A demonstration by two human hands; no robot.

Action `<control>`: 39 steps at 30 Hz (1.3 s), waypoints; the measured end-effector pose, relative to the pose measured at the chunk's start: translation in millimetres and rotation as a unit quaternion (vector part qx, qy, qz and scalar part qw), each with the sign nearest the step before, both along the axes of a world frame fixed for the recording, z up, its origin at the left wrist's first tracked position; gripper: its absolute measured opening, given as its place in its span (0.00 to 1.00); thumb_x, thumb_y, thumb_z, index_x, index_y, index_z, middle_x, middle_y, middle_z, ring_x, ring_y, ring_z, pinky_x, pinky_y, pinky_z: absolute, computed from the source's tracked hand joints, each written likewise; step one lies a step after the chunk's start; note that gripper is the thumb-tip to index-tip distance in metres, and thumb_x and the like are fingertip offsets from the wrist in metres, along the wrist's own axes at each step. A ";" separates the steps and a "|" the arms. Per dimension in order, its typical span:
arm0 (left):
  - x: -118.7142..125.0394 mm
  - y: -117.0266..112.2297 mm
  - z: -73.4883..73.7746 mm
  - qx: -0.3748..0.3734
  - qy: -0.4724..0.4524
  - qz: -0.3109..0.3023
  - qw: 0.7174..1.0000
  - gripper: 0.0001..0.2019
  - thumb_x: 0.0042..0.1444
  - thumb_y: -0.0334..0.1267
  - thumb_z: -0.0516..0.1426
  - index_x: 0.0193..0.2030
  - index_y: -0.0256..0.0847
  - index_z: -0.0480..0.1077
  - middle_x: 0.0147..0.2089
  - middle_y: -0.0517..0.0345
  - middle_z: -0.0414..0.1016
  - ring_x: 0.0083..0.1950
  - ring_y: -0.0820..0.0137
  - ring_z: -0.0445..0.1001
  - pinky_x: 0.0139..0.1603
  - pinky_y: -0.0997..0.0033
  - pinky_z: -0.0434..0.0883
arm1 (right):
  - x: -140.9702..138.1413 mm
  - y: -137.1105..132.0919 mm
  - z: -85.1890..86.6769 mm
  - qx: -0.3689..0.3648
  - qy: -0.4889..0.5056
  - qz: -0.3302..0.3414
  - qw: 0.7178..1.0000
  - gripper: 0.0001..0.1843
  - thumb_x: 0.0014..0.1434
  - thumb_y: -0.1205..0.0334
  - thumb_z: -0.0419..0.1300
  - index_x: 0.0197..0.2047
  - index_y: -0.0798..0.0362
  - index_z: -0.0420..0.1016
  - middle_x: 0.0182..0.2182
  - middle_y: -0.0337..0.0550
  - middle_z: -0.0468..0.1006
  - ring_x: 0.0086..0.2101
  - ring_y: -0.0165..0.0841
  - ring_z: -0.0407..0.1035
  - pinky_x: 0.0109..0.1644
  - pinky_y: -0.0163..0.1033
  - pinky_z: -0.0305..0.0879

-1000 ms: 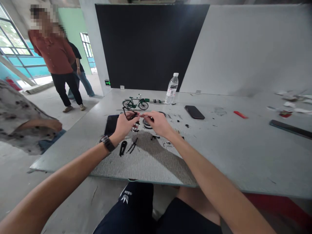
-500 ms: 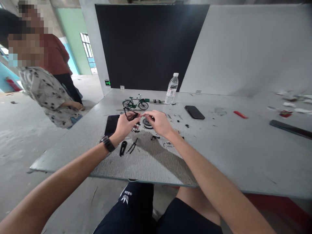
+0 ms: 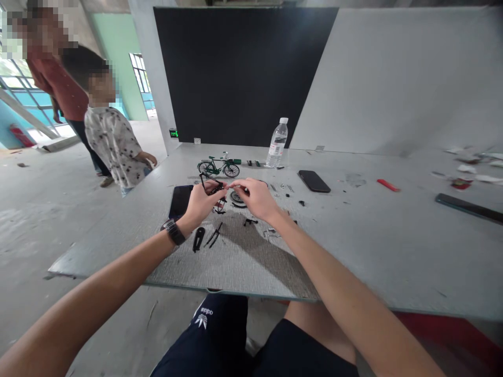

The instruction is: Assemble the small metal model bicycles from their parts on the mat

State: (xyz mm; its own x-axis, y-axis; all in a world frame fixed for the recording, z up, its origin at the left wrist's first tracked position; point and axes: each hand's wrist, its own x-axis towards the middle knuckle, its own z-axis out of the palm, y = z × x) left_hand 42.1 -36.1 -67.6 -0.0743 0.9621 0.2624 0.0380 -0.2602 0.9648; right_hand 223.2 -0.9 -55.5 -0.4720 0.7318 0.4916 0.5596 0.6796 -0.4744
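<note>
My left hand (image 3: 203,203) is closed around a black model bicycle frame (image 3: 205,180), held just above the table. Fingers bunched together, my right hand (image 3: 257,198) meets it at the frame's right end; whatever is pinched there is too small to make out. A small spoked wheel (image 3: 237,197) lies partly hidden beside the right fingers. On the table nearer me are a black fork (image 3: 214,235), a flat black part (image 3: 198,239) and a small black part (image 3: 250,222). Beyond my hands stands an assembled green model bicycle (image 3: 218,166).
A water bottle (image 3: 277,142) stands at the back. Phones lie left (image 3: 181,201) and right (image 3: 314,181) of my hands, with a red object (image 3: 388,185) farther right. Tiny parts (image 3: 302,203) are scattered nearby. Two people (image 3: 113,139) are beyond the table's left edge.
My hands and the model frame stay almost in place. At the left, the person in the spotted shirt has straightened and moved right; the person in red has shifted left.
</note>
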 end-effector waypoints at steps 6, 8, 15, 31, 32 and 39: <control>-1.0 2.4 -3.0 0.005 -0.007 -0.002 1.000 0.10 0.52 0.38 0.67 0.40 0.35 0.79 0.41 0.49 0.81 0.36 0.69 0.77 0.27 0.75 0.77 | -0.4 -1.0 0.3 0.003 0.004 -0.002 1.000 0.15 0.72 0.59 0.54 0.50 0.50 0.82 0.36 0.45 0.78 0.34 0.35 0.70 0.39 0.39 0.59; -1.2 2.9 -3.7 0.008 -0.008 -0.006 1.000 0.10 0.52 0.38 0.67 0.40 0.35 0.79 0.41 0.49 0.81 0.36 0.69 0.77 0.27 0.75 0.77 | -0.4 -1.5 0.8 0.006 0.003 0.000 1.000 0.15 0.72 0.59 0.54 0.50 0.50 0.82 0.36 0.45 0.78 0.34 0.35 0.70 0.40 0.39 0.59; -0.6 2.5 -2.6 0.008 -0.007 -0.004 1.000 0.11 0.52 0.39 0.67 0.39 0.35 0.79 0.41 0.49 0.81 0.36 0.69 0.77 0.28 0.73 0.78 | -0.8 -3.2 2.6 0.004 -0.004 -0.002 1.000 0.15 0.72 0.60 0.53 0.50 0.51 0.82 0.37 0.46 0.78 0.35 0.36 0.70 0.40 0.39 0.59; -3.4 7.9 -6.8 0.026 0.013 0.014 0.999 0.12 0.51 0.39 0.66 0.39 0.34 0.80 0.41 0.48 0.81 0.35 0.69 0.76 0.30 0.70 0.80 | -3.7 -14.0 10.4 0.044 0.020 0.026 0.998 0.19 0.74 0.58 0.49 0.54 0.52 0.79 0.37 0.46 0.73 0.30 0.33 0.65 0.37 0.40 0.60; -3.9 9.0 -8.1 0.028 0.018 0.016 0.999 0.11 0.51 0.38 0.66 0.39 0.34 0.80 0.40 0.49 0.81 0.34 0.70 0.76 0.30 0.70 0.80 | -4.7 -14.7 9.9 0.041 0.017 0.028 0.999 0.19 0.74 0.59 0.48 0.55 0.52 0.79 0.37 0.46 0.73 0.30 0.33 0.65 0.37 0.40 0.60; -7.1 13.6 -14.1 0.049 0.062 0.023 0.997 0.09 0.54 0.38 0.64 0.40 0.36 0.79 0.40 0.50 0.82 0.29 0.71 0.77 0.26 0.71 0.78 | -10.2 -17.0 7.2 0.021 0.011 0.017 1.000 0.19 0.73 0.59 0.49 0.54 0.53 0.79 0.37 0.47 0.74 0.34 0.35 0.67 0.39 0.40 0.61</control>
State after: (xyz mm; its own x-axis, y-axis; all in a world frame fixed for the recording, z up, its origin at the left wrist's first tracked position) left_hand 35.0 -22.5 -81.7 -0.0796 0.9278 0.3645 0.1697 -0.3477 0.9221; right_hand 213.0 -18.0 -48.4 -0.4852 0.6935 0.5325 0.5252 0.7181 -0.4567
